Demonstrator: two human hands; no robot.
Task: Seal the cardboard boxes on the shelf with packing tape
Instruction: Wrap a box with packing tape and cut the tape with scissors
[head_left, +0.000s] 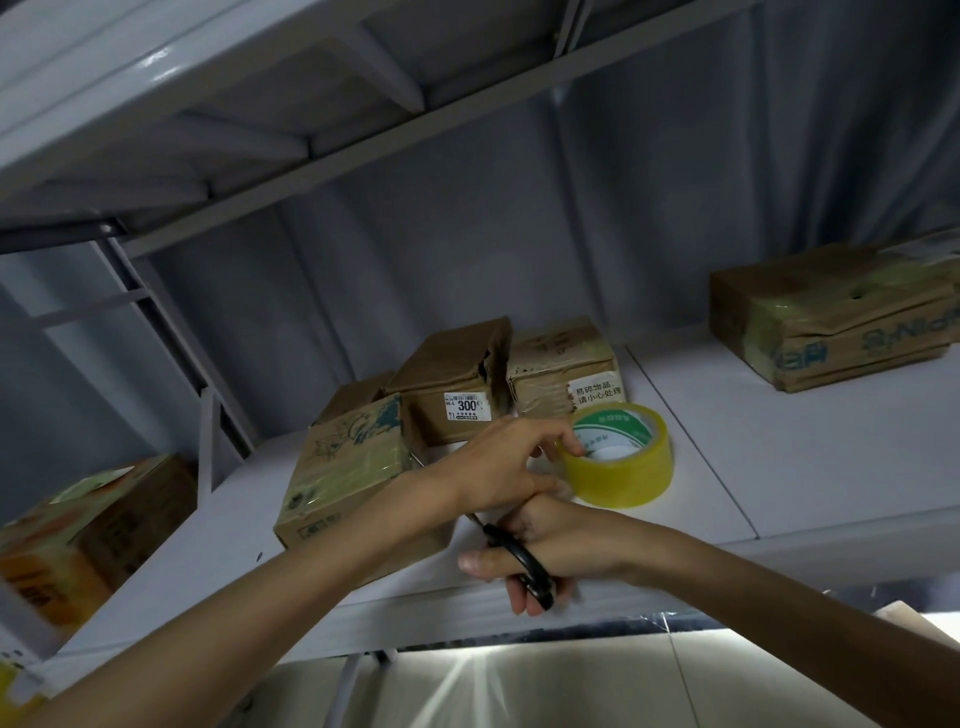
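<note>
1. Scissors (524, 561) are gripped in the right hand (550, 551).
2. Just beyond, the tape roll (618, 457) is pinched by the left hand (498, 467), beside the box (348, 467).
3. Tape should be kept taut while cut.

Grey metal shelf (727, 467) carrying the hands' work, another shelf board (208, 104) overhead, grey-blue curtain (675, 208) behind, pale glossy floor (519, 686) below catching a glare of light

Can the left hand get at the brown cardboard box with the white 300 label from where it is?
Probably yes: the left hand holds the yellow tape roll just in front of that box, nothing between them.
</note>
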